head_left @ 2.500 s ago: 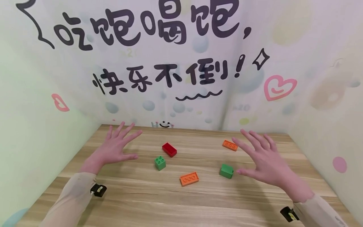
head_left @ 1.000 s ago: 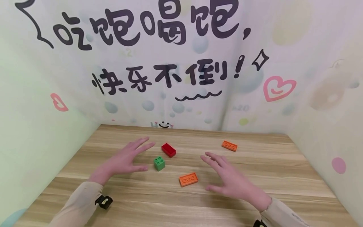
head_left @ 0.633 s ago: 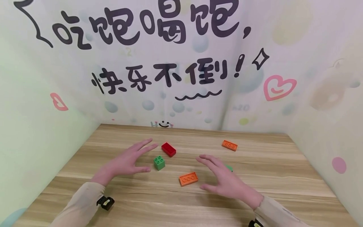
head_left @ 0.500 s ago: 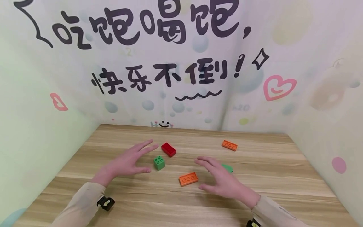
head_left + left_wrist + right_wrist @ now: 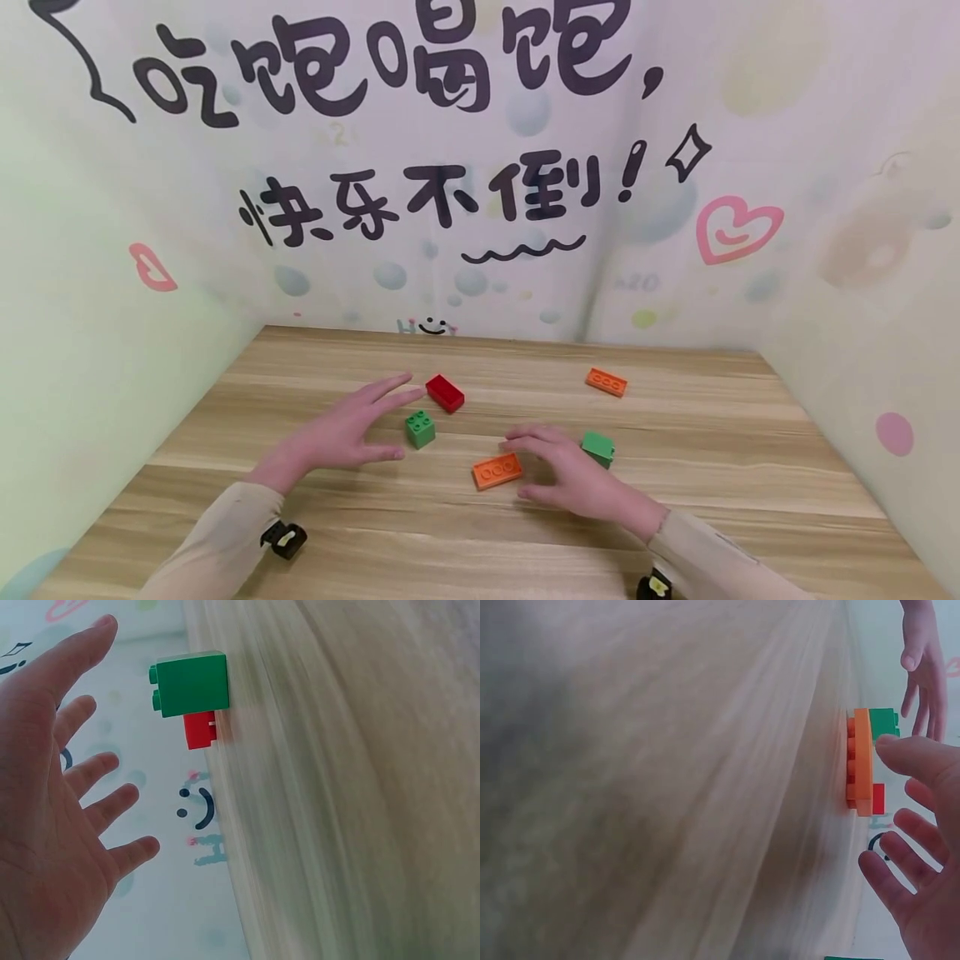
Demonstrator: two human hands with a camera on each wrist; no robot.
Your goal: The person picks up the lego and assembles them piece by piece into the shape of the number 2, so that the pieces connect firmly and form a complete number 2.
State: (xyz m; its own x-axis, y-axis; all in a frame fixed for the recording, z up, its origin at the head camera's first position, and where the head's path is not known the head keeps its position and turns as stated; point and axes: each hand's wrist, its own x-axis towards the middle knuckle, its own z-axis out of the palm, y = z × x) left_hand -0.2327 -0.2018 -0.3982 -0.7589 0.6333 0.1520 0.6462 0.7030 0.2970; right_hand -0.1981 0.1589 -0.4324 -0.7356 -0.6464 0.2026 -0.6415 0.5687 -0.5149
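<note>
My left hand (image 5: 341, 433), fingers spread, hovers just left of the green building brick (image 5: 420, 430), which stands studs up. In the left wrist view nothing touches this palm (image 5: 52, 870). Behind that brick lies the red brick (image 5: 446, 393), hollow side up. My right hand (image 5: 570, 475) reaches over the right end of the near orange brick (image 5: 497, 472), which lies studs down. Its thumb and fingers are apart around that end; whether they touch it I cannot tell. A second green brick (image 5: 597, 448) sits just behind this hand, partly covered by it.
Another orange brick (image 5: 606, 382) lies studs down at the back right of the wooden table (image 5: 420, 550). A printed cloth (image 5: 525, 283) hangs behind the table's back edge, and pale walls stand at both sides.
My right hand has come left and lower, from beside the right green brick to the near orange brick. My left hand has moved right, closer to the left green brick. The bricks stay put.
</note>
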